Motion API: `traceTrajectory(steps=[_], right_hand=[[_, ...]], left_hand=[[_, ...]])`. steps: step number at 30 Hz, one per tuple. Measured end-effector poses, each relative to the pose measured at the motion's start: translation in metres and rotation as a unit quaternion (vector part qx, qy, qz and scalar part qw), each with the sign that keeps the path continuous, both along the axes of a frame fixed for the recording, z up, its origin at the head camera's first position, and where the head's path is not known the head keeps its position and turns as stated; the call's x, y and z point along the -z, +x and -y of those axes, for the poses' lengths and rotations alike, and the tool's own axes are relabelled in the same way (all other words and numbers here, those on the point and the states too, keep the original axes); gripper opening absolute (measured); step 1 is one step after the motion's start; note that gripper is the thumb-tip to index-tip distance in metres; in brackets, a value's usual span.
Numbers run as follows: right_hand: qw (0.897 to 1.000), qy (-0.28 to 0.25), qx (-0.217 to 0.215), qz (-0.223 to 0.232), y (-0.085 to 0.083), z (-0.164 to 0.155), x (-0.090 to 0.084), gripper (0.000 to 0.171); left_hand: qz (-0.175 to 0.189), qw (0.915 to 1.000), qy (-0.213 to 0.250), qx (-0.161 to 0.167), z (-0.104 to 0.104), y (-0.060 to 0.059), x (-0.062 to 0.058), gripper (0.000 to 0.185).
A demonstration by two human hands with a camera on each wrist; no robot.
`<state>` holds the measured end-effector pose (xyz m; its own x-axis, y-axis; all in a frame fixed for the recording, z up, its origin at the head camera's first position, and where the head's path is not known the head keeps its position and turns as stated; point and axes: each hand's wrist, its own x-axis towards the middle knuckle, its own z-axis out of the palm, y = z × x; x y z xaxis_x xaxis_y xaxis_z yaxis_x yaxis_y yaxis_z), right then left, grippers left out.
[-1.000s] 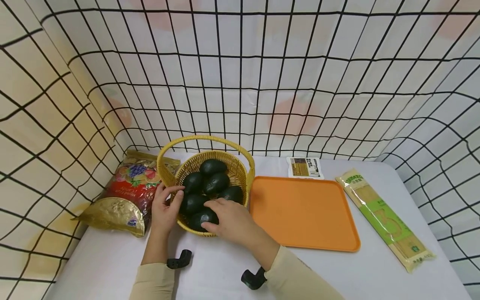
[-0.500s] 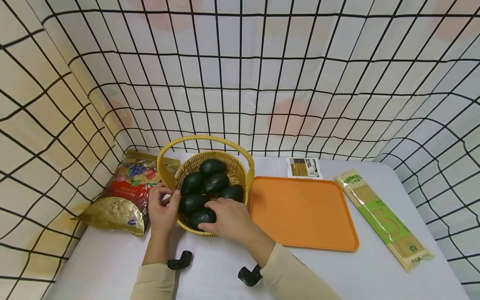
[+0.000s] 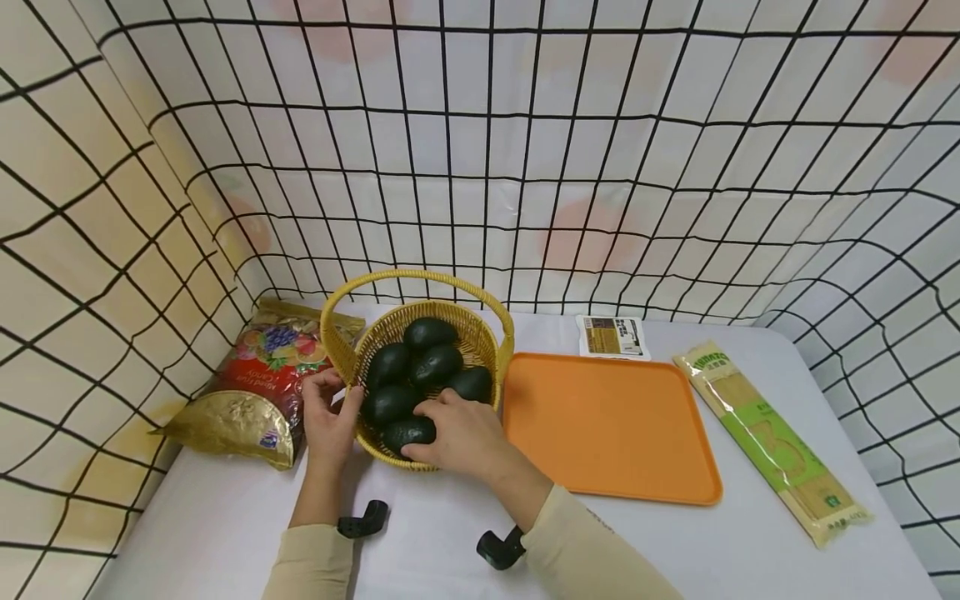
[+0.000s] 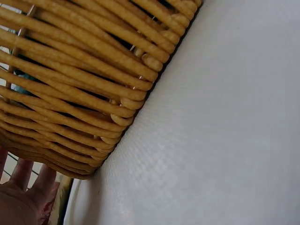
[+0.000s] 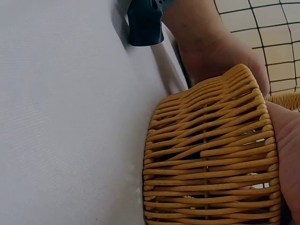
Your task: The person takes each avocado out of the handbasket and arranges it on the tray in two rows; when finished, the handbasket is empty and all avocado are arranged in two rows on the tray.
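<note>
In the head view a yellow wicker basket (image 3: 484, 329) with a tall arched handle holds several dark green avocados. My left hand (image 3: 330, 421) grips the basket's left side by the handle's base, thumb at the rim and fingers outside the wall. Those fingers (image 4: 23, 176) show at the wicker's lower left edge in the left wrist view. My right hand (image 3: 465, 437) reaches over the front right rim. Its thumb and fingers curl round the front avocado (image 3: 405, 432), which lies among the others. In the right wrist view part of this hand (image 5: 287, 145) shows over the rim, fingertips hidden.
An orange tray (image 3: 607, 425) lies right of the basket, a small white packet (image 3: 611, 337) behind it. Farther right is a long noodle pack (image 3: 772, 442). A red and gold candy bag (image 3: 255, 383) sits close left. Black netting (image 3: 487, 179) surrounds the white table.
My left index finger has drawn back from over the rim to beside the handle's base. The right hand stays on the front avocado with barely any shift. The head view has shifted slightly.
</note>
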<state>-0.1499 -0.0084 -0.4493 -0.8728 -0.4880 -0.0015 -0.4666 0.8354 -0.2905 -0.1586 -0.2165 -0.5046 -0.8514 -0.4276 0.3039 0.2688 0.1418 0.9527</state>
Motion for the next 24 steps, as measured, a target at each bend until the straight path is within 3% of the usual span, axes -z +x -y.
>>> traceTrajectory(steps=[7,11,17,24], right_hand=[[1.000,0.003,0.001,0.003,0.000,0.002,0.002,0.058],[1.000,0.008,-0.004,0.007,0.000,0.004,0.000,0.058],[1.000,0.007,0.002,0.014,-0.001,0.004,-0.001,0.060],[0.999,0.013,0.004,0.029,-0.003,0.005,-0.001,0.062]], left_hand=[[0.024,0.9992,-0.022,0.024,0.002,0.008,0.002,0.023],[0.051,0.9956,-0.052,0.058,0.003,0.010,0.005,0.028],[0.050,0.9918,-0.049,0.107,0.002,0.009,0.009,0.034],[0.066,0.9905,-0.058,0.106,0.004,0.008,0.011,0.036]])
